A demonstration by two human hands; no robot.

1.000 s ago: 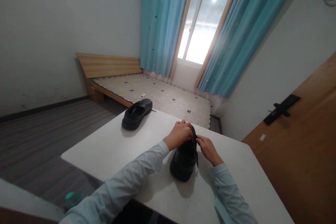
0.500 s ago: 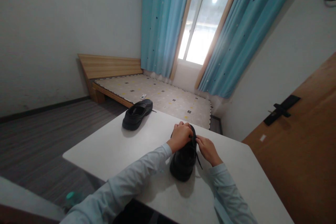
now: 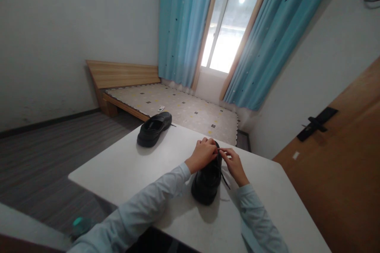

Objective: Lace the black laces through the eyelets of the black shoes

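Note:
A black shoe [image 3: 207, 182] lies on the white table [image 3: 142, 166] in front of me, heel toward me. My left hand [image 3: 203, 154] rests on the far part of the shoe with its fingers pinched on the lace. My right hand [image 3: 234, 163] is beside it, also pinching the black shoelace [image 3: 223, 178], which trails down the shoe's right side. A second black shoe [image 3: 154, 128] sits at the table's far left edge, apart from both hands.
Beyond the table stands a low wooden bed [image 3: 178, 106] with a patterned mattress. Blue curtains [image 3: 181, 27] frame a bright window. A wooden door [image 3: 341, 166] with a black handle is on the right. Grey floor lies to the left.
My hands have drawn closer together over the shoe's far end, and the lace now hangs looser down the right side. The other shoe has not moved.

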